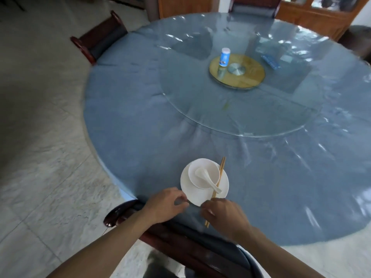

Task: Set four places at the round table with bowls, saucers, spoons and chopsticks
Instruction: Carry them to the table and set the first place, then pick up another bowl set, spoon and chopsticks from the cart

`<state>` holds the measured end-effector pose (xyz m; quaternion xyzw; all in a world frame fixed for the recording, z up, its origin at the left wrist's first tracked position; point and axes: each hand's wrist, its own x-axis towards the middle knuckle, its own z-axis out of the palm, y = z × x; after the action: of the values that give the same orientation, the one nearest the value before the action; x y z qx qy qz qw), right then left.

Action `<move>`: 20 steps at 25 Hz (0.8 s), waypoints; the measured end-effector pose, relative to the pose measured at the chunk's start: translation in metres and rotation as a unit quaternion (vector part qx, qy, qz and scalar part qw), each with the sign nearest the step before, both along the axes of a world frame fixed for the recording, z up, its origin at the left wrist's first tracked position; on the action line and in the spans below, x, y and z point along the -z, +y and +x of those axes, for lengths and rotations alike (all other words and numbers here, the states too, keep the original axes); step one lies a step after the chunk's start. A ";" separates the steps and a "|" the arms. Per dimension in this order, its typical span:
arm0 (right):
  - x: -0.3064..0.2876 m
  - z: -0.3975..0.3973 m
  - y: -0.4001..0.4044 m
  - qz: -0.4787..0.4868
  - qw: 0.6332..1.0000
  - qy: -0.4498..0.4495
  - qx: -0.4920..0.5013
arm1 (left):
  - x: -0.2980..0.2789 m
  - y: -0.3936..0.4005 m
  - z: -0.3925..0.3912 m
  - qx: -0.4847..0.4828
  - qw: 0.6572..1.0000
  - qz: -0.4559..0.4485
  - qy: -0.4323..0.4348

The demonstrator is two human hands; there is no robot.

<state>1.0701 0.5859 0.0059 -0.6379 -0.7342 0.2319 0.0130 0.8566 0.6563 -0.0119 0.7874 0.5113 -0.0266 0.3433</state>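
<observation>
One place setting at the near edge of the round table [140, 109]: glazed saucer [200, 194], bowl [203, 174] and spoon [208, 180], judged rigid, slippery, breakable, best taken by the rim, where the left hand [167, 205] pinches it; light stiff chopsticks [217, 183] are pinched low by the right hand [222, 214].

Soft daylight from the far side throws white glare streaks across the counter [140, 117] cover. Edges bend with wide-angle distortion; floor [40, 117] and corners blur.
</observation>
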 end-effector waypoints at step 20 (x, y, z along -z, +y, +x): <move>-0.080 -0.490 -0.029 0.151 0.870 0.090 -0.460 | -0.090 -0.263 -0.433 -0.465 0.850 0.221 0.110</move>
<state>0.5796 0.5572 0.0860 -0.1942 -0.9664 0.1544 0.0670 0.4232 0.3932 0.0781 0.5048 0.8444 0.1632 0.0745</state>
